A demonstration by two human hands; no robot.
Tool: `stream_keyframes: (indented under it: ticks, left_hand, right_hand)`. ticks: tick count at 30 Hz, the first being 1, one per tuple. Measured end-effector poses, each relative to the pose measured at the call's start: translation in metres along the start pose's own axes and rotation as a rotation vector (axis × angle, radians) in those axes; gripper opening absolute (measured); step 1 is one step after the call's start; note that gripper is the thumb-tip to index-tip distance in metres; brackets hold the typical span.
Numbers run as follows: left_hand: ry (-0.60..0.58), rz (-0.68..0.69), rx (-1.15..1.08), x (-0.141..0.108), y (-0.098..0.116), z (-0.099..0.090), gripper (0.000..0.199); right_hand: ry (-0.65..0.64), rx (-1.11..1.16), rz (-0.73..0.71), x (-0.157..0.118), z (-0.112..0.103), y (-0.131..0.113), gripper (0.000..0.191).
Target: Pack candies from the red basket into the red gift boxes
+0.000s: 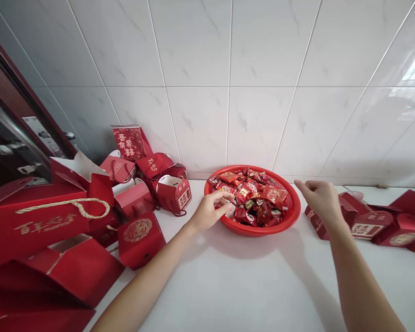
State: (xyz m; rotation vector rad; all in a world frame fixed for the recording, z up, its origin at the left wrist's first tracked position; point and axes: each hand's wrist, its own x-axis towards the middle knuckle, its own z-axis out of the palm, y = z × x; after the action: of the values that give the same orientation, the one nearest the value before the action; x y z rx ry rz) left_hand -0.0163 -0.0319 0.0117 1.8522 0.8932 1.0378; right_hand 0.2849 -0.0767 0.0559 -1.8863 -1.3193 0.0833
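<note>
Head view, dial centred on the basket.

Item: red and gold wrapped sweets, small, in glossy packets, heaped inside a round red plastic basket with perforated walls. Handling, by judgement: light, slick-skinned, likely firm inside; pinch across the body or by a crimped end.

Basket: probably thin and slightly flexible; best taken by its rim at nine and three o'clock.

Your left hand: at nine o'clock, over the rim, thumb and fingers narrowly parted at the sweets; whether one is held, you cannot tell.

Your right hand: three o'clock, just outside the rim, fingers curled; contents hidden.

Also: red folded-card boxes, one gold-printed, at nine o'clock; more red card boxes near four.
</note>
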Motion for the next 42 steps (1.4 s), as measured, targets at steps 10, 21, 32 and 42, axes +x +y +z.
stream_keyframes:
  ticks: [10,21,32,42]
  left_hand:
    - [0.111,0.044,0.077,0.007,0.009,-0.039,0.029]
    - [0.305,-0.224,0.812,-0.004,0.008,-0.126,0.031]
    - [0.138,-0.304,0.941,-0.006,0.010,-0.121,0.028]
    - [-0.089,-0.128,0.790,-0.041,0.079,-0.109,0.039]
  right_hand:
    - [-0.355,0.182,-0.381,-0.028,0.061,-0.034,0.027]
    - [-0.370,0.146,-0.429,-0.025,0.067,-0.026,0.031]
    - [-0.391,0.143,-0.455,-0.026,0.067,-0.028,0.029]
    - [-0.368,0.170,-0.452,-0.025,0.068,-0.026,0.031]
